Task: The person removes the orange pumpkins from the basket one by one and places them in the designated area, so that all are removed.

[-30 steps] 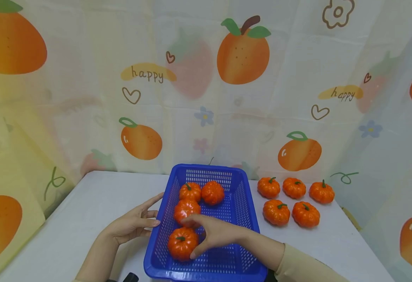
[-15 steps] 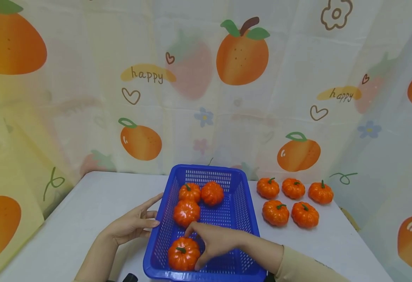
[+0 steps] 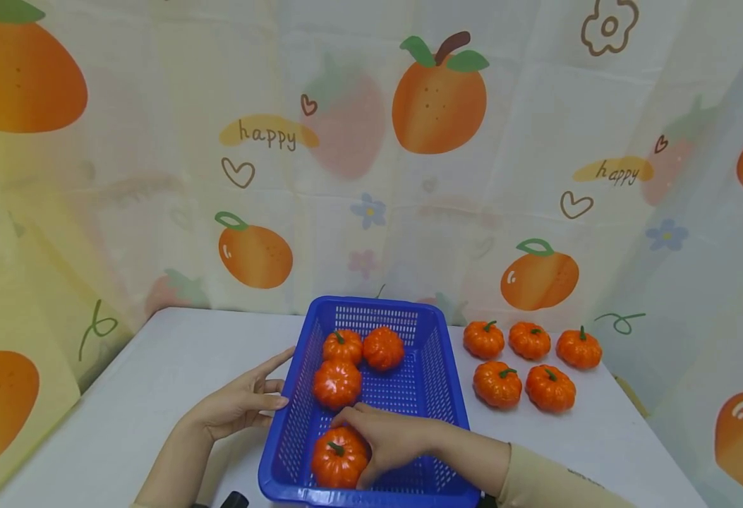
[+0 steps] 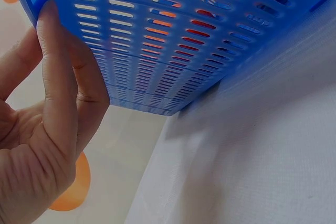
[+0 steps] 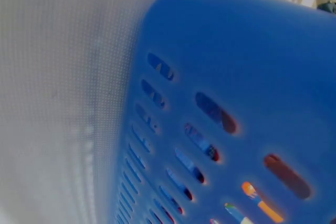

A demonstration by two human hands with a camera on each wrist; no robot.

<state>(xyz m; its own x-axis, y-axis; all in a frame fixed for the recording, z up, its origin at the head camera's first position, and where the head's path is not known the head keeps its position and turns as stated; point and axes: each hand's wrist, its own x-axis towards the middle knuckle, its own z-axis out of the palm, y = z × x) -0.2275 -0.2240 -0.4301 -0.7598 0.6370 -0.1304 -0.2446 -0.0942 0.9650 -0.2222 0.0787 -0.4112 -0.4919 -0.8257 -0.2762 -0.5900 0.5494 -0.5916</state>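
My right hand (image 3: pixel 393 439) reaches into the blue plastic basket (image 3: pixel 457 395) from the right, holding a small orange pumpkin (image 3: pixel 336 462) with a green stem between thumb and fingers. That pumpkin is at the basket's near end. Along the basket's left side, my left hand (image 3: pixel 238 406) rests with its fingertips at the outer rim. In the left wrist view, the left fingers (image 4: pixel 60 82) touch the slotted wall beneath the rim. The right wrist view shows only the basket's outer wall (image 5: pixel 236 51); the right hand is hidden there.
Three more pumpkins lie in the basket's far left part, among them a shiny one (image 3: pixel 336 384) nearest the right hand. Several pumpkins, one of them at the front (image 3: pixel 550 388), stand in two rows on the white table (image 3: pixel 123 395) right of the basket. A fruit-printed curtain (image 3: pixel 358 233) hangs behind.
The right hand moved from between the two near pumpkins toward the basket's front, and the near pumpkin shifted forward to the front, then slightly right with it. The left hand stayed put.
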